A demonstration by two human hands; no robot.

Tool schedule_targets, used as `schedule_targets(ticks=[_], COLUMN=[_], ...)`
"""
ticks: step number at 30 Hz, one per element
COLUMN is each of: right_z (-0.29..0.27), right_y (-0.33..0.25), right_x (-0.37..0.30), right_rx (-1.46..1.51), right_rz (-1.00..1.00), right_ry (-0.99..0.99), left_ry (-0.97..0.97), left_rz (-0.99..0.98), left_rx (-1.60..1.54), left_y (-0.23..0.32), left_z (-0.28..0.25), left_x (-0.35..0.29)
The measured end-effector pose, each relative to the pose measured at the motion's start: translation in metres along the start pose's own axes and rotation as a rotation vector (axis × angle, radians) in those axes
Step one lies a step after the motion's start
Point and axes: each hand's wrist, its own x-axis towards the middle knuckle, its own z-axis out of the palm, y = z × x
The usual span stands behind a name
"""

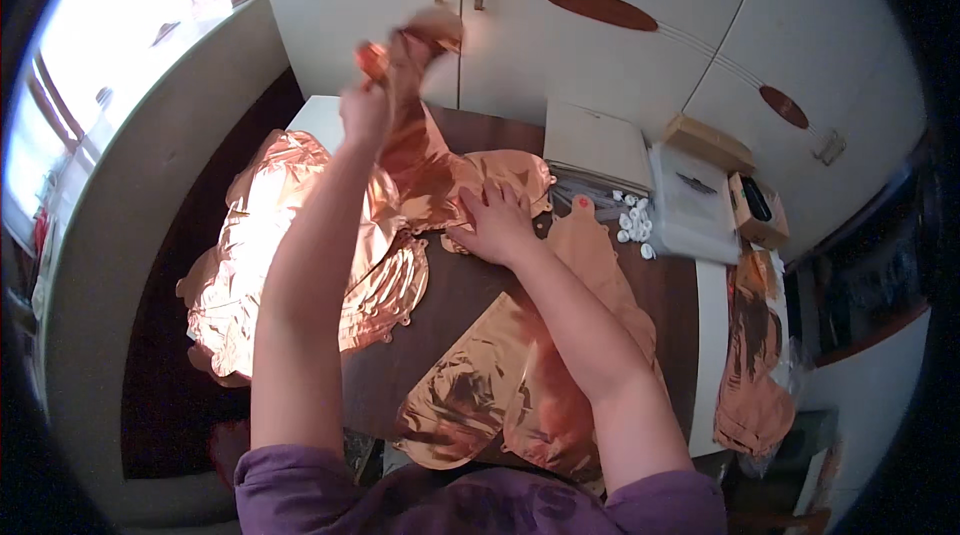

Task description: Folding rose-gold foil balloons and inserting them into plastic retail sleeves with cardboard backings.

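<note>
Up goes one end of the foil (pixel 405 140), the rest lying across the far part of the table (pixel 450 285). The left hand (pixel 365 110) has that raised end, fingers apparently curled in on it, though blur hides the exact pinch. Right hand (pixel 498 220) down flat, fingers slightly spread on the foil's lower part, presumably pinning it against the pull. Just left, a crinkled pile (pixel 280 195), probably set there for elbow room; whether it joins the foil, I can't tell. Smooth sheets (pixel 455 415) at the near edge. Out right, white rolls (pixel 635 220), a case (pixel 685 225) and a box (pixel 763 232), likely parked out of the arms' way.
</note>
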Motion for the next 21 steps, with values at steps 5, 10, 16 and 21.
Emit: schedule_targets(ticks=[5, 10, 16, 21], right_z=[-0.003, -0.006, -0.116, -0.14], right_y=[-0.01, 0.022, 0.024, 0.028], right_x=[0.001, -0.003, -0.103, -0.174], right_rx=[-0.035, 0.374, 0.139, -0.047], right_rz=[0.0, -0.072, -0.343, -0.349], right_ry=[-0.014, 0.201, 1.143, 0.712], left_ry=[0.387, -0.107, -0.499, -0.795], left_rz=[0.055, 0.457, 0.909, 1.004], left_rx=[-0.399, -0.018, 0.197, 0.016], left_y=[0.051, 0.129, 0.148, 0.164], left_z=[-0.083, -0.124, -0.124, -0.141], left_x=[0.109, 0.068, -0.08, -0.183])
